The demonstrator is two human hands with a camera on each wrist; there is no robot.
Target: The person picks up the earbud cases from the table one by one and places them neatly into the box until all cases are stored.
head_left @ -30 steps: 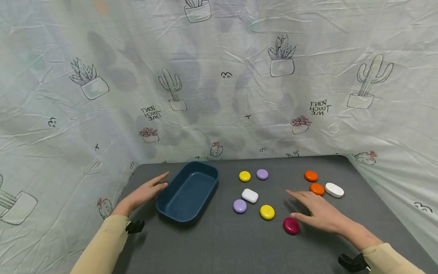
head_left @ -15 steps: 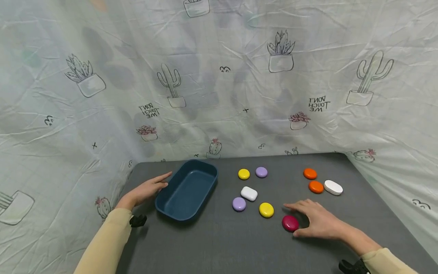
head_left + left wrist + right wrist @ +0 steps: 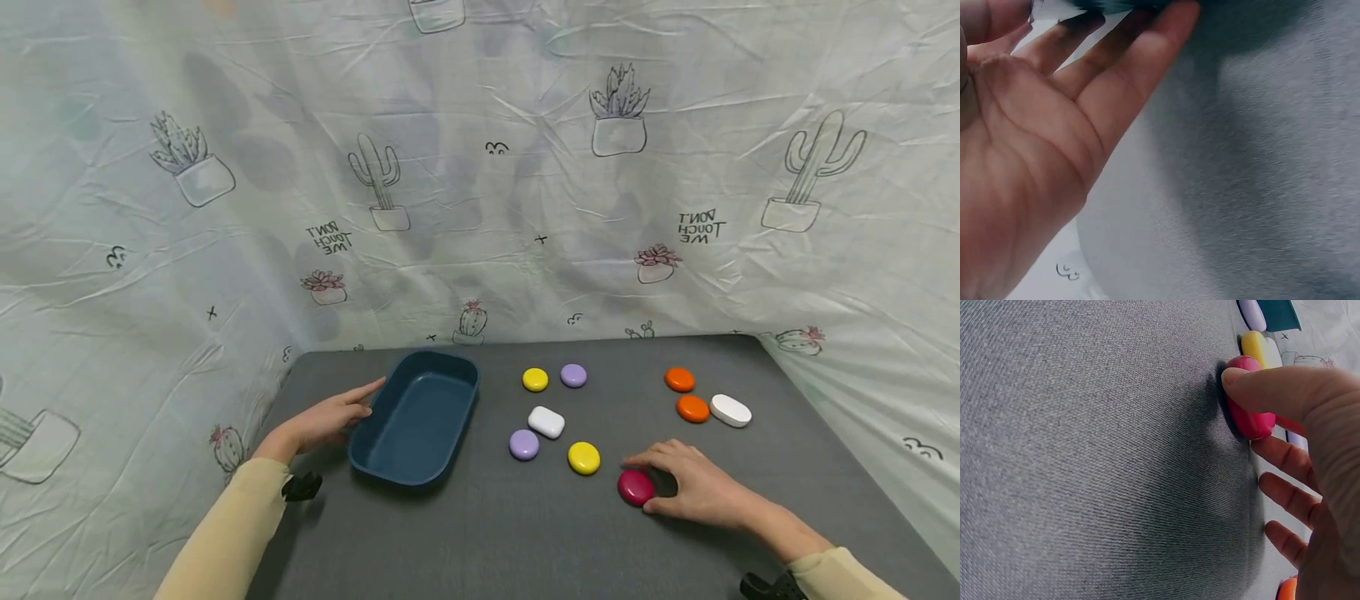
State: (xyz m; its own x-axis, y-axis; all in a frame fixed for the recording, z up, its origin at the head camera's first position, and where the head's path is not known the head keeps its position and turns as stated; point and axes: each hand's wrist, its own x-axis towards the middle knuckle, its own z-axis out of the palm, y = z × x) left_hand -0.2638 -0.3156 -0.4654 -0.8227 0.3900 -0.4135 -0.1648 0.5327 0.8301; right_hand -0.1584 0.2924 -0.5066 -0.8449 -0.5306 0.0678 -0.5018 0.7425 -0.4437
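My right hand [image 3: 697,487] pinches a glossy dark red disc [image 3: 634,487] between thumb and forefinger. In the right wrist view the thumb lies along the near edge of this red disc [image 3: 1250,415], and the other fingers spread below it, close to the cloth. My left hand [image 3: 326,425] is at the left side of a dark blue rectangular tray [image 3: 360,454], its fingers extended along the outer wall. From the left wrist, my left hand [image 3: 1041,137] shows its fingertips up against the underside edge of the tray [image 3: 1116,6].
Two yellow discs [image 3: 583,458], two lilac discs [image 3: 524,445] and a white rounded block [image 3: 546,422] lie between tray and right hand. Two orange discs [image 3: 692,409] and a white oval [image 3: 731,411] lie farther right. A printed curtain [image 3: 480,183] hangs behind the grey tabletop [image 3: 487,542].
My right hand has come down toward the near side, and its thumb and forefinger have closed on the red disc. My left hand has slid right against the tray, which shifted slightly right.
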